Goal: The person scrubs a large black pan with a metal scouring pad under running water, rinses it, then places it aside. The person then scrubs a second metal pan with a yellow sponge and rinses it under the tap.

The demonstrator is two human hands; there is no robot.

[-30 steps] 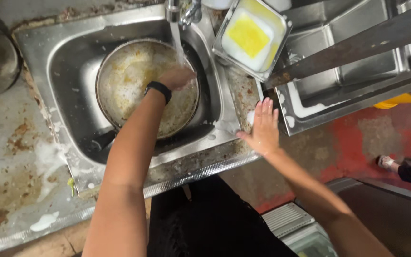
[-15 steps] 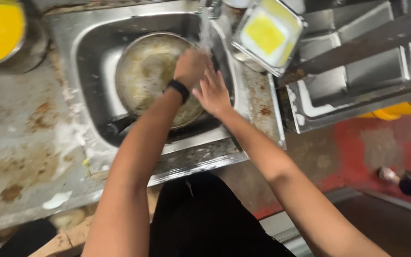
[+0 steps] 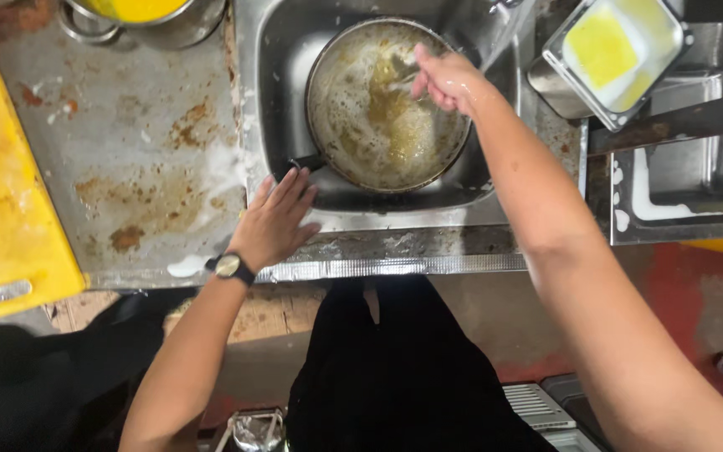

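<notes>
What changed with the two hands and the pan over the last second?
The left hand, earlier down in the frying pan, came out and now rests flat on the sink's front rim. The right hand left that rim and now reaches over the pan under the running water. Nothing is gripped. The pan stayed in the sink; the soap dish stayed beside it.

Stained steel counter point(image 3: 140, 159) carries a sunken sink point(image 3: 282, 75) holding a greasy pan point(image 3: 361, 125), a yellow board point(image 3: 2, 184) at left, and a pot point(image 3: 152, 21) at rear.
</notes>
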